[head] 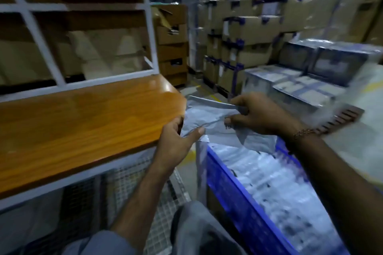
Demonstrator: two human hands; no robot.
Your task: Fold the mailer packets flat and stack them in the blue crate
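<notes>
You hold a grey mailer packet (pixel 209 118) in the air above the blue crate (pixel 234 190), beside the table (pixel 83 122). Your left hand (pixel 176 141) pinches its lower corner; your right hand (pixel 257 114) grips its top flap. It looks thin, limp and slippery, so hold the edges.
</notes>
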